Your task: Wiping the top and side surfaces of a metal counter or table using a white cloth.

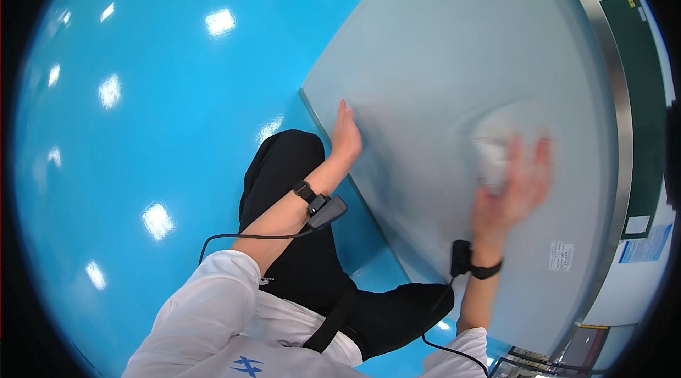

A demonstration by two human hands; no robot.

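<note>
A broad, smooth grey panel (425, 43) fills the space in front of me. My right hand (513, 186) is blurred and holds a crumpled white cloth (490, 152) at the panel's surface. My left hand (346, 136) is at the panel's near left edge, with its fingers stretched out and nothing in it. It appears to rest on the panel, though the palm side is hidden. Dark wrist straps with small devices and cables sit on my left wrist (319, 205) and right wrist (471, 261).
Glossy blue floor (159, 138) lies to the left, reflecting lights. My bent knees (290, 165) are close to the panel's lower edge. A metal trim strip (620, 112) borders the far right side, with a dark green board (638, 112) beyond. A printed label (561, 256) is on the panel.
</note>
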